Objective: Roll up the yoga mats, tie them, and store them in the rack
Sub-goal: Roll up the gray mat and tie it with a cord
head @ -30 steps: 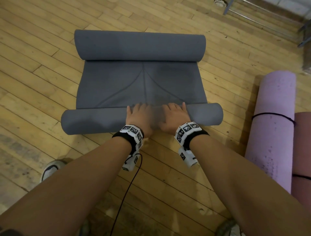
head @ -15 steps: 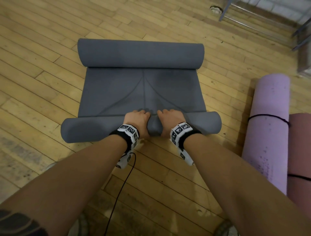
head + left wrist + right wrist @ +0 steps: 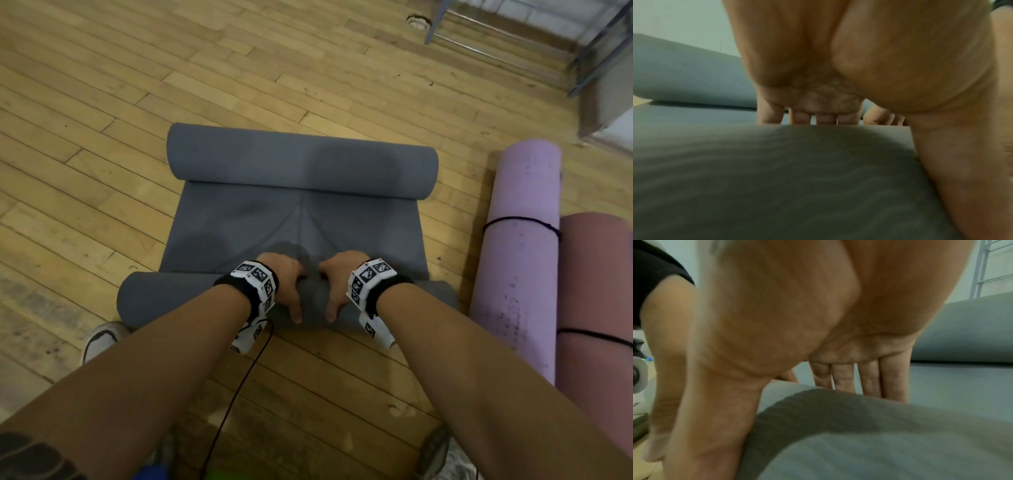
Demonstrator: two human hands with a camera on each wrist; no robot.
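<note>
Your left hand (image 3: pixel 286 286) and right hand (image 3: pixel 337 284) grip the grey yoga mat's (image 3: pixel 239 219) near roll, fingers over, thumbs behind; no readable writing.

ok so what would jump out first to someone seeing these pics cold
Two bare hands, left hand and right hand, curl over the near roll of a grey foam yoga mat on the wooden plank floor; its far end is rolled too. At right lie a lilac rolled mat and a dusty pink rolled mat, both tied with dark cord.
</note>
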